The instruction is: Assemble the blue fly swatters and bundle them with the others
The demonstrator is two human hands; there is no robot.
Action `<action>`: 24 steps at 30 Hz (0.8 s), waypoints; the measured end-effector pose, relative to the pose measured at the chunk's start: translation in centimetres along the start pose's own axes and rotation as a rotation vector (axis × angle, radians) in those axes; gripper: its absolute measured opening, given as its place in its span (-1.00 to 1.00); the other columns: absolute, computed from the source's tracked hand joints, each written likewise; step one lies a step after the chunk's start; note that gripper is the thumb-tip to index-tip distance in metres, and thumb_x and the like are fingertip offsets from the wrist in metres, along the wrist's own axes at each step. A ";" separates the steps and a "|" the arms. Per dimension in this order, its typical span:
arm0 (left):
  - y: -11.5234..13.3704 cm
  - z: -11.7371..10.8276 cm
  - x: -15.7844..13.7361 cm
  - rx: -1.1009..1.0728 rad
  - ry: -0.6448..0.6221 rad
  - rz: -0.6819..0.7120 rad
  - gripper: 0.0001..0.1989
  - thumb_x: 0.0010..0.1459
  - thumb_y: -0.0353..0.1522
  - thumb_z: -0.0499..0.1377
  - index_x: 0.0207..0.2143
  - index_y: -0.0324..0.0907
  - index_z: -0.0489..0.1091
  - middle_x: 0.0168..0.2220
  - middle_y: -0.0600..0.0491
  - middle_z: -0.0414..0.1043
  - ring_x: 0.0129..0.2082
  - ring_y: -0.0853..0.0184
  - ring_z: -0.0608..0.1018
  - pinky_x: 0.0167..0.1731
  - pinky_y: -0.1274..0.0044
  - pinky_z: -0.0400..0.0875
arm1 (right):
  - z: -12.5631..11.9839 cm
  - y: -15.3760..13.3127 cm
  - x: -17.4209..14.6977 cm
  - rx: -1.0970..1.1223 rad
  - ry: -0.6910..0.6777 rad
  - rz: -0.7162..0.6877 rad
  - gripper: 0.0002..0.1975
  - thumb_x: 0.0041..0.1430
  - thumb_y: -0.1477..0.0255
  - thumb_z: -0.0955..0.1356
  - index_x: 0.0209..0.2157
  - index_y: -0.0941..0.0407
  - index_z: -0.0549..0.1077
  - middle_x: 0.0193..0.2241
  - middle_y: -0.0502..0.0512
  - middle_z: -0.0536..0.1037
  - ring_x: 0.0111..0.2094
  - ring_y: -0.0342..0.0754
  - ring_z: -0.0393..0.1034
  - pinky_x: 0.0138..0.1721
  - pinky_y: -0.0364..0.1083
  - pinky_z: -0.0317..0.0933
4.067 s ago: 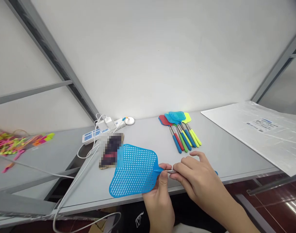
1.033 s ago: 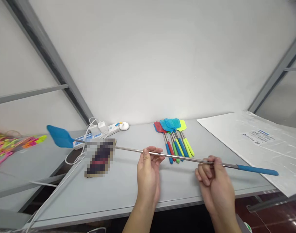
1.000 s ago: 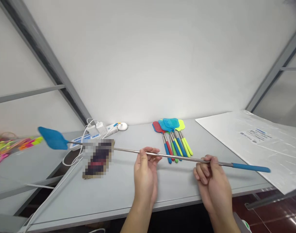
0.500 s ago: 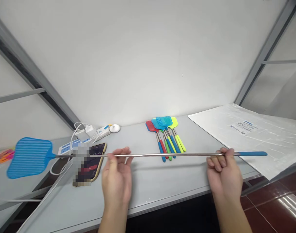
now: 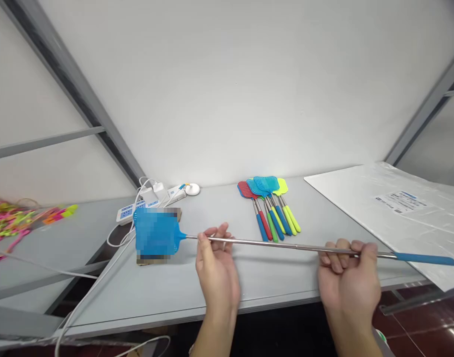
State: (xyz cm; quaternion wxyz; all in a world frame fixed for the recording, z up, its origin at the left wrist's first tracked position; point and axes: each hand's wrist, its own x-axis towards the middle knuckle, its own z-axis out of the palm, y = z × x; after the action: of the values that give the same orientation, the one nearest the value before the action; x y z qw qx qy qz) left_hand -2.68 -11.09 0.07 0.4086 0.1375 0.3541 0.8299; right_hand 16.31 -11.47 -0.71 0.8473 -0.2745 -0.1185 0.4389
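Note:
A blue fly swatter with a long metal telescopic rod is held crosswise above the table by both hands. My left hand pinches the rod close to the blue paddle, thumb against fingers. My right hand has its fingers wrapped round the rod just inside the blue grip, which points right. The paddle covers most of a phone lying on the table; that area is pixelated. Behind the rod lies a pile of shorter fly swatters in red, blue, green and yellow.
On the grey table, a power strip with white plugs and cables sits at the back left, beside a round white device. A white plastic package covers the right end. Colourful stringy items lie on another surface at far left.
My left hand has slid along the rod up near the paddle. The paddle now shows over the phone, and the grip end tilts lower to the right. The view has shifted left.

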 end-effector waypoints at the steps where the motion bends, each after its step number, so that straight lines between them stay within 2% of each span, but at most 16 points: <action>1: -0.4 0.1 -0.4 0.011 -0.032 -0.039 -0.70 0.22 -0.12 0.17 -0.26 -0.17 0.45 -0.22 -0.03 0.57 -0.29 0.36 0.55 -0.16 0.43 0.40 | 0.0 -0.2 0.0 -0.005 -0.011 -0.011 -0.74 0.34 0.28 0.26 -0.43 0.08 0.25 -0.65 -0.16 0.01 -0.63 -0.19 -0.16 -0.62 -0.21 0.02; 3: -0.3 -0.1 -0.4 0.030 -0.088 -0.095 -0.67 0.18 -0.11 0.21 -0.23 -0.19 0.48 -0.18 -0.07 0.56 -0.25 0.33 0.55 -0.17 0.44 0.40 | -0.4 -1.0 0.6 -0.011 -0.022 0.002 -0.75 0.34 0.30 0.26 -0.42 0.10 0.27 -0.64 -0.16 0.02 -0.63 -0.19 -0.18 -0.62 -0.22 0.03; 5: 1.0 -0.6 0.6 0.007 -0.092 -0.114 -0.64 0.18 -0.09 0.20 -0.20 -0.20 0.50 -0.16 -0.08 0.55 -0.27 0.35 0.55 -0.20 0.46 0.41 | -1.1 -1.7 1.7 -0.008 -0.010 0.024 -0.77 0.34 0.33 0.26 -0.41 0.12 0.29 -0.64 -0.16 0.01 -0.63 -0.20 -0.20 -0.62 -0.23 0.02; 7: 2.6 -1.3 2.0 -0.061 -0.011 -0.082 -0.63 0.22 -0.06 0.14 -0.16 -0.14 0.51 -0.17 -0.03 0.55 -0.32 0.38 0.53 -0.23 0.47 0.42 | -1.7 -2.1 2.8 -0.005 0.021 0.014 -0.77 0.35 0.37 0.24 -0.42 0.12 0.29 -0.65 -0.16 -0.01 -0.63 -0.19 -0.22 -0.63 -0.24 0.01; 11: 4.7 -2.0 3.7 -0.092 0.150 0.113 -0.75 0.25 -0.14 0.14 -0.15 -0.05 0.50 -0.12 0.07 0.53 -0.28 0.38 0.52 -0.24 0.46 0.43 | -1.7 -1.6 3.0 -0.022 0.037 0.016 -0.75 0.35 0.37 0.23 -0.44 0.11 0.27 -0.66 -0.16 -0.02 -0.63 -0.18 -0.24 -0.64 -0.23 -0.01; 15: 3.2 -1.5 2.3 -0.014 0.193 0.207 -0.73 0.20 -0.14 0.21 -0.17 -0.10 0.51 -0.21 0.08 0.52 -0.34 0.41 0.52 -0.23 0.48 0.44 | 0.1 -0.9 0.4 -0.052 0.053 -0.052 -0.72 0.34 0.36 0.21 -0.48 0.09 0.22 -0.68 -0.14 -0.01 -0.63 -0.16 -0.24 -0.64 -0.20 -0.04; 17: 1.7 -1.1 0.9 0.021 0.206 0.170 -0.70 0.19 -0.12 0.21 -0.16 -0.12 0.51 -0.25 0.06 0.52 -0.34 0.40 0.53 -0.23 0.49 0.44 | 1.1 -0.9 -1.3 -0.066 0.045 -0.101 -0.71 0.36 0.35 0.18 -0.49 0.08 0.20 -0.68 -0.13 0.01 -0.64 -0.16 -0.21 -0.63 -0.19 -0.03; 20: -0.4 -0.7 -1.2 0.078 0.176 0.045 -0.63 0.18 -0.09 0.20 -0.16 -0.20 0.52 -0.28 -0.01 0.53 -0.29 0.33 0.56 -0.24 0.46 0.46 | 2.4 -1.3 -3.3 -0.085 0.012 -0.164 -0.68 0.36 0.28 0.18 -0.49 0.08 0.20 -0.67 -0.13 0.02 -0.64 -0.17 -0.15 -0.61 -0.17 -0.03; 22: -1.1 -0.7 -2.1 0.092 0.156 -0.011 -0.60 0.17 -0.07 0.21 -0.16 -0.21 0.52 -0.26 -0.04 0.54 -0.27 0.30 0.57 -0.25 0.45 0.47 | 2.7 -1.7 -3.9 -0.097 0.003 -0.197 -0.66 0.35 0.24 0.20 -0.50 0.08 0.19 -0.66 -0.13 0.01 -0.63 -0.17 -0.12 -0.59 -0.16 -0.02; 24: -1.0 -0.5 -2.7 0.083 0.157 -0.012 -0.60 0.16 -0.07 0.21 -0.14 -0.19 0.52 -0.23 -0.03 0.54 -0.25 0.31 0.57 -0.25 0.47 0.48 | 2.8 -1.8 -4.1 -0.087 -0.003 -0.172 -0.65 0.35 0.22 0.20 -0.49 0.08 0.19 -0.64 -0.13 0.02 -0.62 -0.18 -0.09 -0.57 -0.16 0.01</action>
State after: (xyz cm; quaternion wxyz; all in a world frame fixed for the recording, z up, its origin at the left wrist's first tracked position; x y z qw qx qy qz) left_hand -0.68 -12.99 -0.88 0.3785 0.0867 0.4201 0.8202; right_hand 13.88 -14.61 2.75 0.8690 -0.2994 -0.1618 0.3592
